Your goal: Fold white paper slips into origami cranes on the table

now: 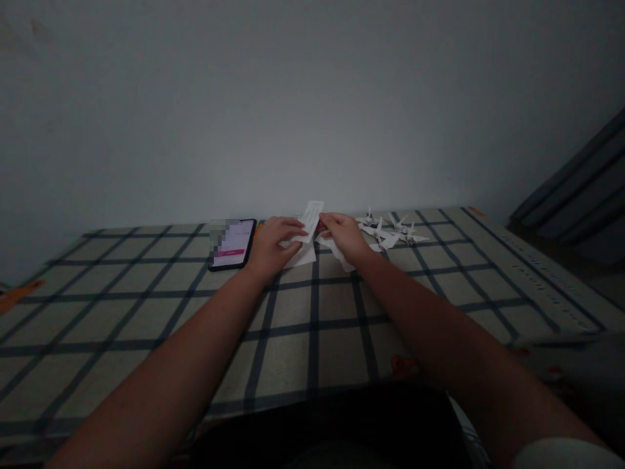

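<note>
My left hand (273, 244) and my right hand (344, 236) meet at the far middle of a checked cloth (312, 312). Both pinch a small white sheet of paper (310, 221), one corner of which sticks up between them. More white paper (303, 255) lies flat under my left hand. Something small and red shows between my fingers; I cannot make out what it is.
A phone (233, 243) with a lit screen lies just left of my left hand. Several small folded white paper figures (390, 232) sit to the right of my right hand. A plain wall rises behind; dark slatted furniture (581, 195) stands at the right.
</note>
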Demonstrator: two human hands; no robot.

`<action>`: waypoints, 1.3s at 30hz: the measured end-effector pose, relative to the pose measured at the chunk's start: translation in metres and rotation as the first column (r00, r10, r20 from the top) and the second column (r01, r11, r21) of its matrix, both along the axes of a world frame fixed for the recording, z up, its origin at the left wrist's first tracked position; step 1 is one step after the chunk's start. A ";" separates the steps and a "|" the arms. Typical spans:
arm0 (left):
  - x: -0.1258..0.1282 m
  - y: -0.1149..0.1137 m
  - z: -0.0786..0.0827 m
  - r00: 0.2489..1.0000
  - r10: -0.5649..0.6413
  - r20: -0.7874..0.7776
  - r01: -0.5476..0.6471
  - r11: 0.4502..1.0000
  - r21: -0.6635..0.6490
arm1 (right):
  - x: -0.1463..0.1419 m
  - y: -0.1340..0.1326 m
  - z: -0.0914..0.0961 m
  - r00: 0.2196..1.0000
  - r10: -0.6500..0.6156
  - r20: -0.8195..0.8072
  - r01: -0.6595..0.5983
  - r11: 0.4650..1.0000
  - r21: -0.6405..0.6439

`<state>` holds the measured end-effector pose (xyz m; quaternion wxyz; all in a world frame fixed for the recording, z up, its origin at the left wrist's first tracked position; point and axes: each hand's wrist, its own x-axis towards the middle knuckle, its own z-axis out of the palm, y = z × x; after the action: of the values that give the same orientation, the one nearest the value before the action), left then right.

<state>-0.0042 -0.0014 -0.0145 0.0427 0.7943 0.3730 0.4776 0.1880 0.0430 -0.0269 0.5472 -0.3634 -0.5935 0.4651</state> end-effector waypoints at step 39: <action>0.013 -0.003 -0.004 0.864 -0.072 0.498 0.349 0.799 -0.489 | -0.001 -0.013 0.009 0.953 0.267 -0.142 -0.286 0.949 -0.134</action>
<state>0.0087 -0.0041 -0.0181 0.4159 0.6484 0.3830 0.5098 0.1871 0.0300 -0.0178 0.4822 -0.2884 -0.5666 0.6027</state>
